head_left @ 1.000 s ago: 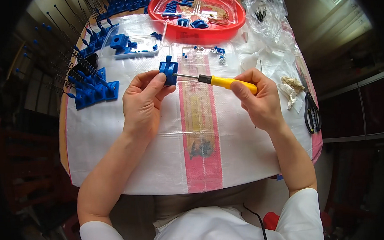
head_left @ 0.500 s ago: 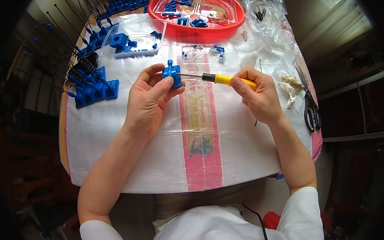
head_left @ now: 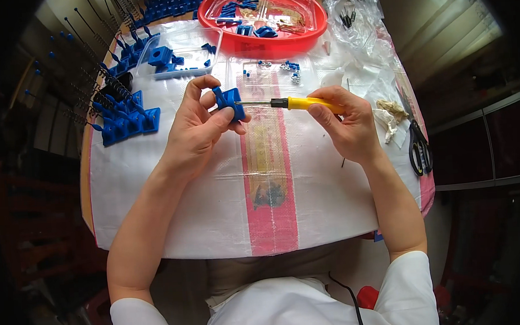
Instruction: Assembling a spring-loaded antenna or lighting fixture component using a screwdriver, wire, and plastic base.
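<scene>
My left hand (head_left: 198, 127) grips a small blue plastic part (head_left: 232, 103) between thumb and fingers, above the white covered table. A slim blue stem sticks up from the part and leans left. In my right hand (head_left: 347, 119) is a screwdriver (head_left: 304, 103) with a yellow handle and a black collar. Its metal shaft lies nearly level, and the tip meets the right side of the blue part. Whether the tip sits in a screw is too small to tell.
Blue stands with springs (head_left: 125, 119) line the left side. Behind are a clear tray (head_left: 179, 72) of blue parts, a lid (head_left: 273, 73) with tiny pieces and a red basin (head_left: 265, 46). Black scissors (head_left: 418, 148), crumpled tissue (head_left: 390, 117) and a plastic bag (head_left: 359, 33) lie right.
The blue part has tilted in my left hand, its stem swinging from upright toward the left. The screwdriver shifted slightly left, and my right hand's hold on the handle turned.
</scene>
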{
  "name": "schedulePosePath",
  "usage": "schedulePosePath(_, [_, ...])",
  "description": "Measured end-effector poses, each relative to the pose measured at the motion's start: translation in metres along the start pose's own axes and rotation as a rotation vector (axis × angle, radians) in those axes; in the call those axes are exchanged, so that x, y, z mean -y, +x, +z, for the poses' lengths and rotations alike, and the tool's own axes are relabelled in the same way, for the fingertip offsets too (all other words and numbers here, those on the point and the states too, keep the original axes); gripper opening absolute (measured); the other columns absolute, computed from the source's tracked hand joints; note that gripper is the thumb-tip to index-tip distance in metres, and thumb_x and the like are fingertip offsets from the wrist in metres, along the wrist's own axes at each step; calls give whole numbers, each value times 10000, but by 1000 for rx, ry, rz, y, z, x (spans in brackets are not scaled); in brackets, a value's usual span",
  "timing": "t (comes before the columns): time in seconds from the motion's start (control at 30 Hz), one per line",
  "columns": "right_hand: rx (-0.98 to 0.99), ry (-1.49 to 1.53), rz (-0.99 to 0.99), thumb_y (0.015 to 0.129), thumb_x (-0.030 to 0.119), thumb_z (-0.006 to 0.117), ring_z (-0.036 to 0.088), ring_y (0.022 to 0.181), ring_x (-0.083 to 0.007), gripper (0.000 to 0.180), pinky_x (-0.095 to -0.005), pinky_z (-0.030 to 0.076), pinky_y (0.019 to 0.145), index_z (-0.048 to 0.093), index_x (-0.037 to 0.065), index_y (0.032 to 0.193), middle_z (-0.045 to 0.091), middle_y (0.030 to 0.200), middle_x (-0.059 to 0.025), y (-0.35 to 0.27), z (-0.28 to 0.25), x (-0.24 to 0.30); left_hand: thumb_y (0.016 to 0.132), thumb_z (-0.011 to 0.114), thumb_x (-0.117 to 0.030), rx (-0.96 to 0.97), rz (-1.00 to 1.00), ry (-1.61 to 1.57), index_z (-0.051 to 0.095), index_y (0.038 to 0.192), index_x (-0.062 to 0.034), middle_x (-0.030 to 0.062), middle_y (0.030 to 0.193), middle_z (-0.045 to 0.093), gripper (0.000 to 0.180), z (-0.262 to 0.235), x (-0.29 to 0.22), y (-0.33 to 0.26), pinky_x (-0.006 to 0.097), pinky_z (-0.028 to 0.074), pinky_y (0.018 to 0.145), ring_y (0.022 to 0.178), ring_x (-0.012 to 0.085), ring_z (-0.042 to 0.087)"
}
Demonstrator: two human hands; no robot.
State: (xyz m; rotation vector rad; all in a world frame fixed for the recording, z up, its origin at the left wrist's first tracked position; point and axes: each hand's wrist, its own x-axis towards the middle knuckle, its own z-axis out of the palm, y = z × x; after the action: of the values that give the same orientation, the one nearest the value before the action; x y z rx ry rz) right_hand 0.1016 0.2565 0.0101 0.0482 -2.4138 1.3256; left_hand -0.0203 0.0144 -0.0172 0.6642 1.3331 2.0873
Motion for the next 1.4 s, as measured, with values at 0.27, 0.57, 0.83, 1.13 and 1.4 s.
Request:
schedulePosePath(0.27, [-26,-68,-133,875,151,741,665,747,-121,237,-232,536,635,680,-15,1033,669,886,-86,1,-2,-6,951,554,19,12,70,77,480,1225,-54,111,1027,602,293,-2,-3,3,286,566,744,950,193,668])
schedulePosePath(0.57, [-66,-165,-159,846,144,765,631,681,-122,262,-241,492,548,650,31,1053,669,879,-63,0,-1,-3,952,616,-67,-16,65,94,568,1156,-37,143,1013,684,211,-7,3,2,266,539,719,860,180,681])
schedulePosePath(0.83, [-67,-289,-376,816,113,780,630,664,-152,262,-264,484,506,642,41,1026,646,843,-71,2,-3,-3,968,597,-85,-20,24,41,560,1137,-46,136,970,675,178,-12,6,3,277,535,655,776,173,664])
schedulePosePath(1.13, [38,-243,-265,847,155,755,620,587,-193,198,-302,487,510,655,4,927,644,765,-110,-1,2,-1,989,546,-52,6,44,123,540,1100,-65,104,943,658,112,-9,11,-1,256,506,623,759,137,633])
schedulePosePath(1.4, [94,-444,-392,875,276,713,582,510,-294,256,-371,442,473,647,50,774,601,612,-98,-4,3,3,993,524,-21,10,-65,251,534,1062,-65,62,862,624,83,-4,11,-4,220,475,598,706,87,592])
